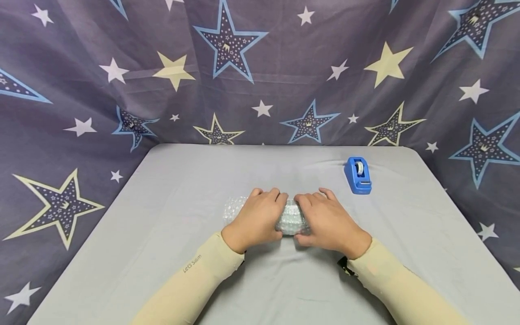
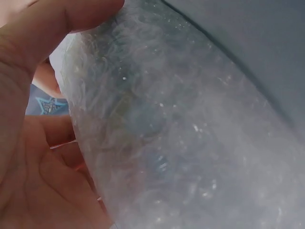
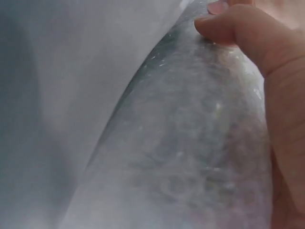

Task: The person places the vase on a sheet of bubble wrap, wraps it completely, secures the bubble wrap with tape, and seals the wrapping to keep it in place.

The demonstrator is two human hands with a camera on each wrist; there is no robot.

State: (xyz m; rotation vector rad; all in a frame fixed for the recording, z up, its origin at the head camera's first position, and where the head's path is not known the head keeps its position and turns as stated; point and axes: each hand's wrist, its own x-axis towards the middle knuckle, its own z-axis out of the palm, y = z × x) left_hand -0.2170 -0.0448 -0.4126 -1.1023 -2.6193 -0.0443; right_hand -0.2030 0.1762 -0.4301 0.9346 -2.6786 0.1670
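A roll of bubble wrap [image 1: 291, 219] lies crosswise near the middle of the table, its left end showing beyond the left hand. My left hand [image 1: 262, 219] grips it from above, thumb on the near side and fingers over the far side. In the same way my right hand [image 1: 328, 221] holds the right part, close to the left one. The left wrist view shows the clear bubble wrap [image 2: 162, 114] bulging beside the thumb and palm. Under the thumb in the right wrist view, the bubble wrap [image 3: 181, 119] curves down toward the table; what is inside is blurred.
A blue tape dispenser [image 1: 358, 176] with a roll of tape stands at the back right of the table. A pale grey cloth covers the table [image 1: 183, 180]. Behind and beside it hangs a dark curtain [image 1: 284, 54] with stars.
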